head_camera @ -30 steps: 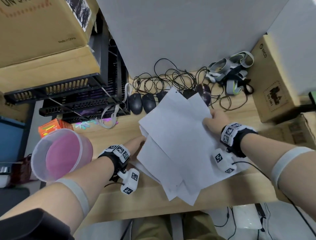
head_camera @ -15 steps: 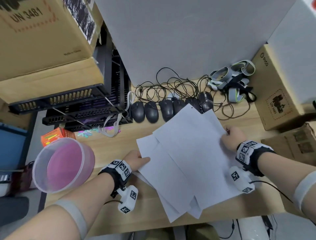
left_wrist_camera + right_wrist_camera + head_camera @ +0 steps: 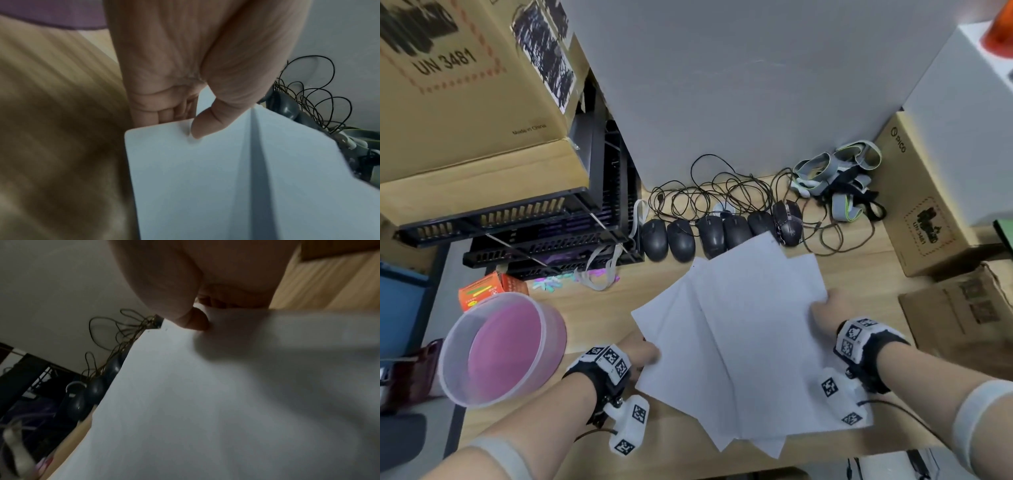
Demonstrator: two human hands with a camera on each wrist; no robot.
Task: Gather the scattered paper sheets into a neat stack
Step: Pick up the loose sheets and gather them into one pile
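Note:
Several white paper sheets (image 3: 739,342) lie fanned and overlapping above the wooden desk (image 3: 599,308), their corners out of line. My left hand (image 3: 643,353) pinches the left edge of the paper sheets (image 3: 226,178), thumb on top and fingers beneath. My right hand (image 3: 825,311) pinches the right edge of the paper sheets (image 3: 205,402) the same way, thumb pressed on the upper face. The fingers under the paper are mostly hidden.
A row of black computer mice (image 3: 709,233) with tangled cables (image 3: 715,192) lies just behind the sheets. A pink-bottomed plastic tub (image 3: 503,346) stands at the left, black crates (image 3: 544,226) and cardboard boxes (image 3: 465,85) behind it. More boxes (image 3: 921,205) and grey straps (image 3: 839,171) at the right.
The sheets have come toward me and lower, off the mice they were covering. Both hands moved back with them, still holding the left and right edges.

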